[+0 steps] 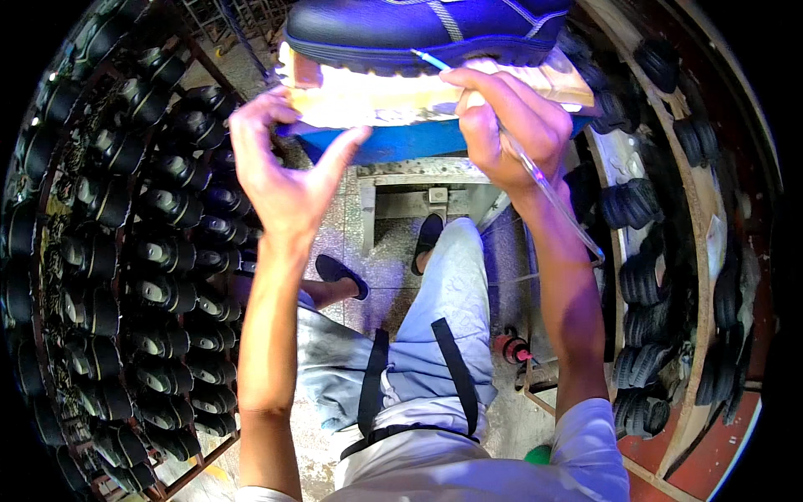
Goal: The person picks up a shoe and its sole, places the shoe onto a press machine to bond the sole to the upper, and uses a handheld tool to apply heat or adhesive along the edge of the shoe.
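right hand (519, 125) is pinching a thin pen-like tool (433, 60) by the bottom edge of a black shoe (393, 29), left hand (280, 188) is spreading wide beside the lit block (376, 94), can't tell if touching

The black shoe (389, 23) looked of smooth, glossy leather above a rubbery, ridged sole (360, 58); the slim tool (549, 192) seemed clear, shiny plastic, the trousers (447, 289) matt cloth.

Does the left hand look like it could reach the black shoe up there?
Probably yes: the left hand is at the pale block under the black shoe, with nothing seen blocking its path to the shoe's left end. The right hand and its pen-like stick are farther right.
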The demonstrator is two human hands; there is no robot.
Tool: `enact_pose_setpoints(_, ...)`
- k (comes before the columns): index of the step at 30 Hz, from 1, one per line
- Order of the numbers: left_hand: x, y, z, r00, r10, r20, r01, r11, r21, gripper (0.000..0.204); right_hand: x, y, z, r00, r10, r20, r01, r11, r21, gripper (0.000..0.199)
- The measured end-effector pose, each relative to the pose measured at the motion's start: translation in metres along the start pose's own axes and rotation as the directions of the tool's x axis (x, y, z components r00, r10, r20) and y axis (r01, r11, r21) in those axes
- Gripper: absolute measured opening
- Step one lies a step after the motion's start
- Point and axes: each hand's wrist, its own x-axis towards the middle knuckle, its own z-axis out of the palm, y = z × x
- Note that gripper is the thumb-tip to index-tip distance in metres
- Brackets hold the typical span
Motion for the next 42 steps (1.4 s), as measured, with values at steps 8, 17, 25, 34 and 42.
enact_pose_setpoints(8,0.017,-0.068,0.020,0.976,-0.185,0.115,0.202,0.964,-0.170,0.060,-0.016,0.058,-0.061,0.997,-0.003,-0.074,-0.014,0.974,-0.225,0.020)
enact_pose_setpoints(17,0.015,-0.015,0.071,0.991,0.098,0.089,-0.069,0.956,-0.284,0.050,-0.025,-0.001,-0.099,0.985,0.047,0.167,0.011,0.944,-0.331,0.023)
enact_pose_setpoints(25,-0.063,0.038,0.006,0.996,0.022,0.088,0.004,0.959,-0.282,0.014,-0.025,-0.020,-0.067,0.988,-0.071,0.138,0.096,0.978,-0.185,0.029)
enact_pose_setpoints(34,-0.024,-0.035,0.003,0.923,-0.339,0.182,0.373,0.905,-0.202,0.060,-0.013,-0.005,0.007,0.987,-0.145,-0.068,0.138,0.985,-0.102,0.027)
enact_pose_setpoints(42,-0.003,-0.044,0.023,0.906,-0.381,0.183,0.401,0.912,-0.090,0.055,-0.016,0.016,0.005,0.994,-0.075,-0.080,0.055,0.970,-0.235,0.023)
